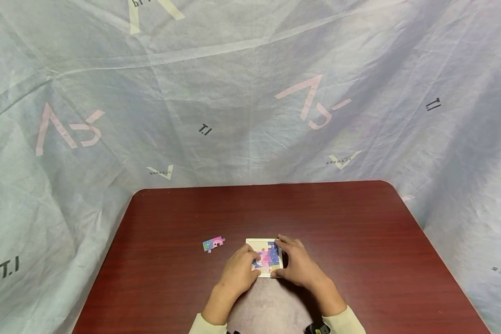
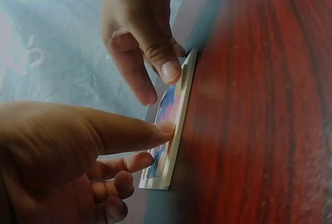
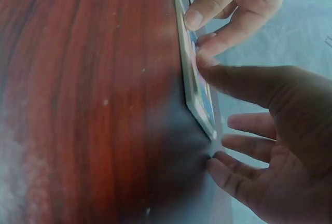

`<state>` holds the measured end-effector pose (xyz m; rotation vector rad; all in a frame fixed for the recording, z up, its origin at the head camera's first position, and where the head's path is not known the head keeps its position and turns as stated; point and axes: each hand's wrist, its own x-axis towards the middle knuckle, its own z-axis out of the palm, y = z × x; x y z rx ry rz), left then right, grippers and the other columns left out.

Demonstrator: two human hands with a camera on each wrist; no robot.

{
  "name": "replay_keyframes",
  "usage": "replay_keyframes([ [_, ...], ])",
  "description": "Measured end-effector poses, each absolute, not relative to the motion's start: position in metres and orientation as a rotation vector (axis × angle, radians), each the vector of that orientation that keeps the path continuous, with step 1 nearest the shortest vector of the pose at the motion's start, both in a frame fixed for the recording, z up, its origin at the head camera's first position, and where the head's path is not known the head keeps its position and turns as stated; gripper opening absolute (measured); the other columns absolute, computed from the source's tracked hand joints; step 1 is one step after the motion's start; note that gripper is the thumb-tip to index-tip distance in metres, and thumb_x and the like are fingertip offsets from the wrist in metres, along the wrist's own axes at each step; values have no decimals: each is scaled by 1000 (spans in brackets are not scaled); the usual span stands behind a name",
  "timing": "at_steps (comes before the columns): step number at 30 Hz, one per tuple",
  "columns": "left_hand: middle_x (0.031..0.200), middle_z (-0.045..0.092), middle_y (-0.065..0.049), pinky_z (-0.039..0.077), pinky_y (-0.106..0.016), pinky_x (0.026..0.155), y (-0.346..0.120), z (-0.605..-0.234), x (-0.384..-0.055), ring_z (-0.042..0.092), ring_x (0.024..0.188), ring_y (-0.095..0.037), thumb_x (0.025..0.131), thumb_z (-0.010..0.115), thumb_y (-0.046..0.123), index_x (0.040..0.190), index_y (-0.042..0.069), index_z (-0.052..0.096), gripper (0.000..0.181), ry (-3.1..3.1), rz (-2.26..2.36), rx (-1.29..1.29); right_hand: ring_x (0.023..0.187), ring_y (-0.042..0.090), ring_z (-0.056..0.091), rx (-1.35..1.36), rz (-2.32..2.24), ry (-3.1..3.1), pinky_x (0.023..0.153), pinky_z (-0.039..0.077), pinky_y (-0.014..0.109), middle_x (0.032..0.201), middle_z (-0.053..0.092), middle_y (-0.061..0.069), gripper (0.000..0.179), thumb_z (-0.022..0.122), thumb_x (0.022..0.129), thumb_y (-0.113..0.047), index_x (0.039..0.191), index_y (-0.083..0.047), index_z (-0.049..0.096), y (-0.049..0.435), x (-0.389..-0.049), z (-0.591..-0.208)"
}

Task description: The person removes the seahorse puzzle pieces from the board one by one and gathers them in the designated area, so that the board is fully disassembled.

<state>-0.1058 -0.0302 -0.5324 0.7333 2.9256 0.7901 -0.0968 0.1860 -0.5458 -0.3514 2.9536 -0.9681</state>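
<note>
Puzzle tray lies between left grip and right grip, touching both.

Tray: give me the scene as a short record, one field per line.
tray: white-rimmed, on the table, partly filled
pieces: in the tray; far-left part bare in the head view
loose section: on the table, left of the tray; one piece or several joined, can't tell
left hand: at tray's left side, thumb touching it
right hand: at tray's right side, thumb on near edge
backdrop: pale printed cloth
</note>
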Motion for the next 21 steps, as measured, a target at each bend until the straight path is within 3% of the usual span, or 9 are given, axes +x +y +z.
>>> replay_keyframes([
  [9, 101, 67, 0, 57, -37, 83, -27, -531, -108, 68, 93, -18, 82, 88, 17, 105, 9, 80, 26, 2931, 771, 699, 140, 44, 47, -276, -870, 2968, 111, 49, 57, 159, 48, 26, 94, 101, 66, -34, 144, 1, 62, 190, -96, -546],
  [14, 104, 70, -2, 58, -39, 86, -19, -531, -113, 71, 97, -21, 86, 85, 22, 110, 10, 80, 27, 2948, 760, 666, 140, 47, 46, -244, -823, 2950, 111, 46, 63, 159, 46, 28, 97, 102, 65, -39, 145, -3, 62, 190, -98, -543],
  [21, 101, 69, -3, 58, -37, 79, -6, -535, -121, 69, 90, -20, 86, 85, 25, 108, 10, 79, 27, 2973, 764, 639, 140, 53, 45, -236, -808, 2934, 110, 40, 71, 159, 45, 31, 97, 102, 64, -38, 147, -8, 62, 188, -100, -539],
])
